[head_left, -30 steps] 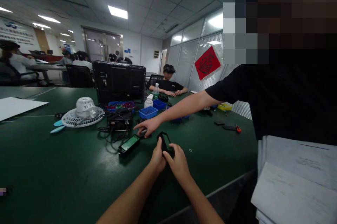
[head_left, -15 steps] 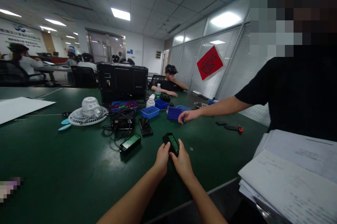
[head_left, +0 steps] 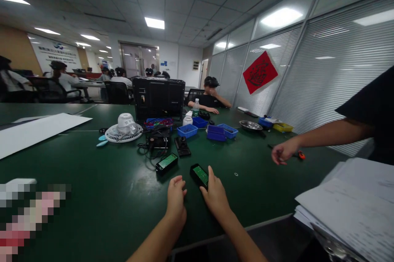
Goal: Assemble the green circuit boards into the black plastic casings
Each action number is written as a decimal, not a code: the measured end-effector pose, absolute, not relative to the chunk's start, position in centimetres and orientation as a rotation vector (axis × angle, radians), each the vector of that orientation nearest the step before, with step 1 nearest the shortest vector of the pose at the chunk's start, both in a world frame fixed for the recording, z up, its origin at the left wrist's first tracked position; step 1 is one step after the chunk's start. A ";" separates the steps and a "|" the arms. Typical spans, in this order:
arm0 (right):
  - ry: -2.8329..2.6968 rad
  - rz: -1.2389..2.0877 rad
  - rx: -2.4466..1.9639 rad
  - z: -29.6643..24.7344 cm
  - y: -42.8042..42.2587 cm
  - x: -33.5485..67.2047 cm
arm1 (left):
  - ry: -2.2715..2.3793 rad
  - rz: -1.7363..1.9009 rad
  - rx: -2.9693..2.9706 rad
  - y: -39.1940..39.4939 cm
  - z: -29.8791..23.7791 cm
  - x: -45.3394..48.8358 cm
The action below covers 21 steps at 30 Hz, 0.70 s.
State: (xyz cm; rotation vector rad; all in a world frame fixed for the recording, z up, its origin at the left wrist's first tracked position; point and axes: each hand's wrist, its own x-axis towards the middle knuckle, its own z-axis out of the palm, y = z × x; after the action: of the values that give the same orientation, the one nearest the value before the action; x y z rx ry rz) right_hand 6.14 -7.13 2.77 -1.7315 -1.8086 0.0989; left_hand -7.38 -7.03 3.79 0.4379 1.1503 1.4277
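My right hand grips a small black case with a green circuit board that rests on the green table. My left hand hovers just left of it, off the case, with its fingers curled loosely and nothing in them. A second black case with a green board lies a little farther out, to the left. A small black device sits beyond both.
A co-worker's hand reaches in from the right near an orange-handled tool. A white fan, blue bins, a metal bowl, a black case and cables lie behind. Paper stacks sit at right.
My left hand has let go of the case and moved left. The co-worker's hand has drawn back from the table's middle to the right. The view has lifted and turned.
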 end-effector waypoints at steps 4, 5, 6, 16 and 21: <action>-1.876 0.126 -1.696 3.1 -8.7 3.9 | 1.157 1.514 0.371 -8.5 3.8 -9.7; -1.893 0.144 -1.691 3.2 -9.1 3.2 | 1.159 1.540 0.359 -8.8 3.9 -10.3; -1.912 0.162 -1.681 3.3 -9.5 2.6 | 1.163 1.568 0.349 -9.2 4.0 -10.9; -2.153 0.260 -1.542 4.1 -10.6 -5.0 | 1.253 1.811 0.378 -12.3 3.6 -15.6; -2.226 0.203 -1.556 4.5 -8.5 -9.4 | 1.280 1.859 0.390 -12.0 3.4 -17.8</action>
State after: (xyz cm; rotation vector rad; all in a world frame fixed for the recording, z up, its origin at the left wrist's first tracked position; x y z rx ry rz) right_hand -9.42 -8.48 4.51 -1.5564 -2.2256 0.2034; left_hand -17.81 -12.00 3.45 0.3902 1.2801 1.8587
